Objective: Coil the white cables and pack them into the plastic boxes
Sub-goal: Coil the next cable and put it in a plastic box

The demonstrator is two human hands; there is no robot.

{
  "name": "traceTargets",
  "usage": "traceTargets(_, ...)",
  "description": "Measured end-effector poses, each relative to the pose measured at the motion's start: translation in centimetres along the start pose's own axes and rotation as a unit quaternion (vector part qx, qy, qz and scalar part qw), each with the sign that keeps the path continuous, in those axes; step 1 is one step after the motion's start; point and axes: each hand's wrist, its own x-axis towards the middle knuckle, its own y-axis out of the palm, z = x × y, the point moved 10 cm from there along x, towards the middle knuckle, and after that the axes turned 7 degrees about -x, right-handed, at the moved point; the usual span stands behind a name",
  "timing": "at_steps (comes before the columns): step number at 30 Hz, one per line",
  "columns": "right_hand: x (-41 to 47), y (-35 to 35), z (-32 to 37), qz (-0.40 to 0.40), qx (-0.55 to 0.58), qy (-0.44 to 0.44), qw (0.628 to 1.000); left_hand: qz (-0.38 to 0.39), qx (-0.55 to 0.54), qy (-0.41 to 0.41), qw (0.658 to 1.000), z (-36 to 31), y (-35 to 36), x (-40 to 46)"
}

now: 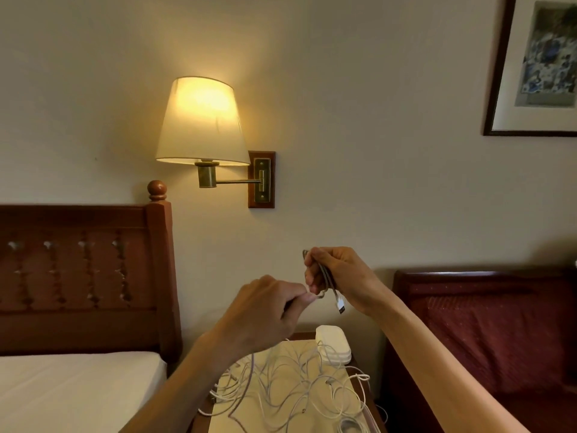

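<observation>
White cable in the grip: a cable folded into a short bundle, held up in front of the wall, above the nightstand.
Right hand: the right hand has its fingers curled round the bundle; loops stick out above the fist, and a plug end hangs just below it.
Left hand: the left hand, just beside and slightly lower, pinches a loop of the same cable between thumb and fingertips, close to the right hand's fingers.
Below the grip: a tangle of loose white cables lies spread over a pale cloth on the nightstand, with some strands trailing over its right edge.
Plastic boxes: a stack of white plastic boxes sits at the back of the nightstand, under the hanging plug, touching the tangle.
Left of the grip: a wooden headboard and a white mattress.
Right of the grip: a dark red upholstered seat.
Above the grip: a lit wall lamp, and a framed picture far to the upper right.
</observation>
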Motion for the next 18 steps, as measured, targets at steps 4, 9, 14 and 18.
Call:
traceTargets(4,-0.3,0.5,0.4,-0.003,-0.081,-0.018,0.997,-0.032,0.031,0.073,0.996,-1.2,-0.9,0.7)
traceTargets(9,-0.8,1.3,-0.3,0.040,-0.071,-0.021,0.996,-0.137,0.128,0.152,0.970,-2.3,-2.9,1.0)
traceTargets(14,-1.1,2.2,-0.9,0.089,0.017,0.007,0.996,-0.141,0.034,0.062,0.988,1.0,-3.4,2.5)
traceTargets(18,-1.0,2.4,-1.1,0.112,0.082,0.038,0.990,-0.045,-0.198,-0.039,0.978,3.6,-1.2,2.8)
